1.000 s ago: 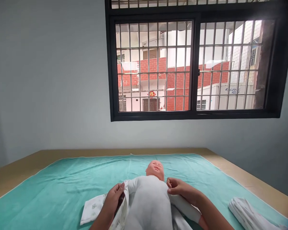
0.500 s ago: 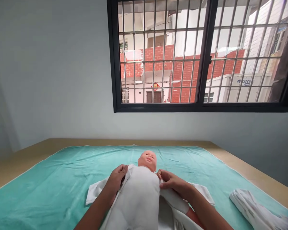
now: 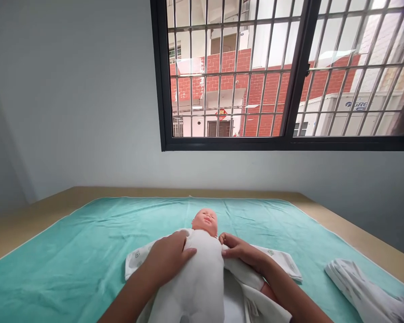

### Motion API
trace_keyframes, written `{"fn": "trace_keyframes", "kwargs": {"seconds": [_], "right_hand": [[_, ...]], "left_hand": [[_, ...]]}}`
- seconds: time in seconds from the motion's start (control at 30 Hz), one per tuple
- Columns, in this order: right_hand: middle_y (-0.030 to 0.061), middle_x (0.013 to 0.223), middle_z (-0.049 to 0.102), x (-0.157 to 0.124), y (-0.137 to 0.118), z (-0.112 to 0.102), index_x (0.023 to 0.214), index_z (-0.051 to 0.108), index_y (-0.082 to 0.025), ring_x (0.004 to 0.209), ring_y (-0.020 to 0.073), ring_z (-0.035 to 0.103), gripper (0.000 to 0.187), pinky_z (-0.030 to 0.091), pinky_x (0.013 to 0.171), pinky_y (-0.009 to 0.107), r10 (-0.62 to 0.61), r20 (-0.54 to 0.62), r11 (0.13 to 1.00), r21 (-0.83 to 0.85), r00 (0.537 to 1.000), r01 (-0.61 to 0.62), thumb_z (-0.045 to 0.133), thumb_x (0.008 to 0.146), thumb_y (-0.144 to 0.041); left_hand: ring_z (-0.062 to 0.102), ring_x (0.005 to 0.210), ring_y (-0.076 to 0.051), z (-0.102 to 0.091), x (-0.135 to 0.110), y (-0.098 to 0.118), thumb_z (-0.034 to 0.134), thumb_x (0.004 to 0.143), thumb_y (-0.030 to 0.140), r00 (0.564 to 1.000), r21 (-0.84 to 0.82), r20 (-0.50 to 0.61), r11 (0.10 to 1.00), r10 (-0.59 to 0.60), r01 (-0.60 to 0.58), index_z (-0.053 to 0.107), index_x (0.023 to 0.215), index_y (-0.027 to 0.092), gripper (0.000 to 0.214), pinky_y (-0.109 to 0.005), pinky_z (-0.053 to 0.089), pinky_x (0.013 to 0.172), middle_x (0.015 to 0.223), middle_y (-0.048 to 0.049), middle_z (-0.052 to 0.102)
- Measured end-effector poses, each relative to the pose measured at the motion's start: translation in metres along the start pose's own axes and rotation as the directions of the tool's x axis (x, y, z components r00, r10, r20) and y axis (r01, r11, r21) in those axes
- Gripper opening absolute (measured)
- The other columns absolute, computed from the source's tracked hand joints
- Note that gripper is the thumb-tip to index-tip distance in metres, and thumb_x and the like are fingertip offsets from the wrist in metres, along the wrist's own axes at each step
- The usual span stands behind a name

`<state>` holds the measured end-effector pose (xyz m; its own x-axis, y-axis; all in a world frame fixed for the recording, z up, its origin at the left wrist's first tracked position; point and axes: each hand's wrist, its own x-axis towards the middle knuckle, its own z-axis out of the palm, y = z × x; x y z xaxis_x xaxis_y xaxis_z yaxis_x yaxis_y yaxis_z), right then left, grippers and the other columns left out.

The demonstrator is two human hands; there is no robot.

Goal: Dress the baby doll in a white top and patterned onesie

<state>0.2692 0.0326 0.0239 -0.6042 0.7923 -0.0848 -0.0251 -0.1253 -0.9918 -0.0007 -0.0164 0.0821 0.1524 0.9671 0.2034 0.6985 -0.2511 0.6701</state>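
The left hand now spreads wide over the doll (its thumb is newly on the chest), maybe steadying it on the green sheet, while the right hand has a narrow grip on its shoulder.

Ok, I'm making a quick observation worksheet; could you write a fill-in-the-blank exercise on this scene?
The doll lies face up, on its ____.
Compared with the left hand, the ____ hand is nearer the crumpled white cloth.
The brickwork outside the window is ____.

Missing words: back; right; red.
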Motion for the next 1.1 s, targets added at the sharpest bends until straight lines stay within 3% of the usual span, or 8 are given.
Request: {"fn": "trace_keyframes", "kwargs": {"seconds": [0.17, 0.27, 0.37, 0.43, 0.57, 0.77, 0.93, 1.1], "right_hand": [[0.0005, 0.102, 0.061, -0.010, -0.017, 0.009, 0.100, 0.055, -0.021, 0.091, 0.0186, 0.060, 0.032, 0.046, 0.074, 0.027, 0.128, -0.091, 0.988, -0.080, 0.988, -0.135, 0.070, 0.071, -0.026], [0.0033, 0.106, 0.064, -0.016, -0.030, 0.015, 0.107, 0.061, -0.021, 0.097, 0.0220, 0.062, 0.035, 0.048, 0.077, 0.030, 0.206, -0.072, 0.959, -0.185, 0.976, -0.216, 0.068, 0.075, -0.032], [0.0037, 0.111, 0.066, -0.019, -0.039, 0.019, 0.111, 0.065, -0.022, 0.102, 0.0235, 0.061, 0.039, 0.048, 0.083, 0.032, 0.145, -0.039, 0.955, -0.256, 0.989, -0.150, 0.067, 0.075, -0.035], [0.0035, 0.112, 0.066, -0.019, -0.041, 0.020, 0.113, 0.066, -0.024, 0.101, 0.0235, 0.061, 0.042, 0.048, 0.085, 0.033, 0.092, -0.088, 0.957, -0.266, 0.992, -0.112, 0.070, 0.073, -0.035], [0.0044, 0.110, 0.067, -0.015, -0.037, 0.023, 0.117, 0.065, -0.025, 0.098, 0.0241, 0.062, 0.048, 0.047, 0.086, 0.035, 0.054, -0.109, 0.970, -0.231, 0.993, -0.078, 0.072, 0.071, -0.036], [0.0043, 0.105, 0.068, -0.012, -0.030, 0.026, 0.112, 0.067, -0.024, 0.099, 0.0247, 0.061, 0.042, 0.047, 0.088, 0.036, 0.083, -0.053, 0.981, -0.174, 0.995, -0.092, 0.072, 0.072, -0.036], [0.0037, 0.105, 0.067, -0.015, -0.028, 0.023, 0.111, 0.067, -0.025, 0.098, 0.0250, 0.061, 0.042, 0.048, 0.086, 0.036, 0.108, -0.060, 0.985, -0.130, 0.992, -0.115, 0.072, 0.071, -0.037], [0.0032, 0.105, 0.067, -0.017, -0.027, 0.022, 0.109, 0.066, -0.025, 0.098, 0.0242, 0.061, 0.041, 0.048, 0.082, 0.033, 0.147, -0.103, 0.976, -0.145, 0.984, -0.161, 0.072, 0.070, -0.037]], "left_hand": [[0.034, 0.048, -0.015, -0.018, -0.004, -0.012, 0.060, 0.077, 0.036, 0.990, 0.101, 0.138, 0.995, -0.025, 0.011, 0.045, 0.049, 0.022, 0.035, -0.029, 0.013, 0.056, 0.054, -0.0001, 0.052], [0.029, 0.048, -0.013, -0.026, -0.004, -0.007, 0.058, 0.078, 0.035, 0.987, 0.069, 0.161, 0.998, -0.026, 0.015, 0.038, 0.050, 0.022, 0.037, -0.029, 0.013, 0.053, 0.052, 0.0023, 0.045], [0.032, 0.049, -0.012, -0.037, -0.005, 0.005, 0.056, 0.081, 0.043, 0.985, -0.131, 0.153, 0.987, -0.076, 0.096, 0.037, 0.057, 0.022, 0.037, -0.026, 0.017, 0.049, 0.055, 0.0045, 0.045], [0.036, 0.049, -0.011, -0.043, -0.006, 0.013, 0.054, 0.083, 0.048, 0.978, -0.252, 0.170, 0.954, -0.121, 0.162, 0.037, 0.061, 0.022, 0.037, -0.023, 0.022, 0.048, 0.056, 0.0057, 0.044], [0.040, 0.048, -0.010, -0.044, -0.008, 0.025, 0.049, 0.086, 0.053, 0.964, -0.313, 0.225, 0.926, -0.144, 0.212, 0.039, 0.066, 0.022, 0.038, -0.020, 0.028, 0.047, 0.055, 0.0069, 0.043], [0.049, 0.046, -0.011, -0.023, -0.019, 0.045, 0.043, 0.088, 0.040, 0.895, -0.112, 0.440, 0.985, -0.067, 0.128, 0.045, 0.073, 0.021, 0.024, -0.021, 0.035, 0.046, 0.052, 0.0063, 0.051], [0.063, 0.055, -0.011, -0.040, -0.024, 0.038, 0.055, 0.080, 0.041, 0.846, 0.082, 0.527, 0.996, -0.080, 0.043, 0.059, 0.083, 0.023, 0.018, -0.023, 0.041, 0.052, 0.084, 0.0043, 0.068], [0.062, 0.068, -0.020, -0.057, -0.025, 0.013, 0.072, 0.061, 0.051, 0.890, 0.425, 0.431, 0.904, -0.149, -0.055, 0.061, 0.075, 0.025, 0.032, -0.026, 0.032, 0.048, 0.078, 0.0036, 0.068]]}}
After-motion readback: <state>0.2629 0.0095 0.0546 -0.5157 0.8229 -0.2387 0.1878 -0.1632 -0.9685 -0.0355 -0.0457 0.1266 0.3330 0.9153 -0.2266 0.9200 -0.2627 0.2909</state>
